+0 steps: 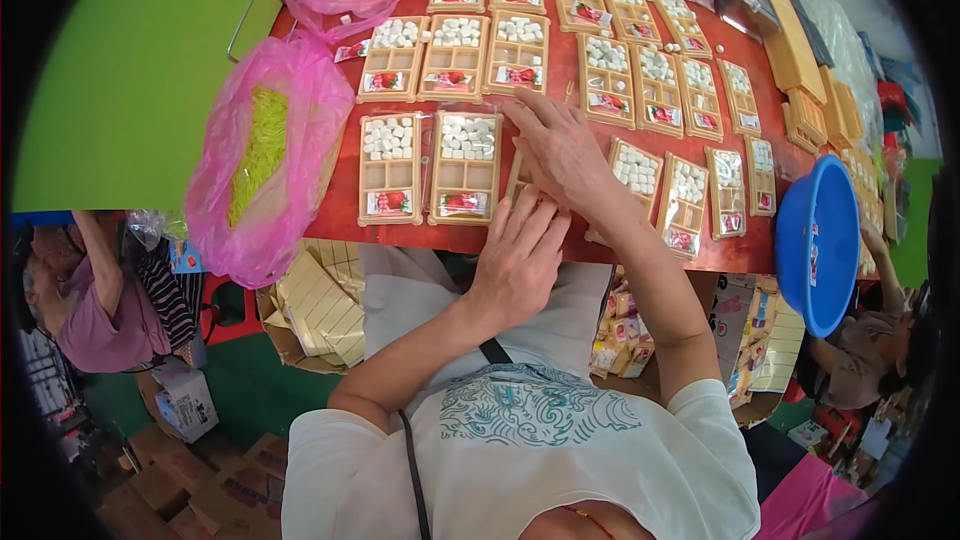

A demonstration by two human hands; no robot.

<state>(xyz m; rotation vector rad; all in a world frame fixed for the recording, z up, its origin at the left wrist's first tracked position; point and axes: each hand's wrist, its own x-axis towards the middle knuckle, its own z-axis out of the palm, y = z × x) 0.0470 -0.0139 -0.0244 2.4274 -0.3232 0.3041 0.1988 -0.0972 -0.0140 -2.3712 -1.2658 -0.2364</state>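
Note:
A light tan compartment tray lies at the table's front edge, mostly hidden beneath my hands. My left hand comes from the near side, its fingers closed over the tray's near end; the thumb is hidden. Reaching across from the right, my right hand spreads its fingers over the far end. Just left stands a filled tray with white marshmallow-like pieces in its top section and a red-and-white packet at the bottom. Clear film shows around it. Another similar tray sits beside that one.
Several filled trays stand in rows on the red table. At left, a pink bag holds yellow-green shreds; another pink bag lies farther back. A blue basin stands by the right edge. People sit at both sides.

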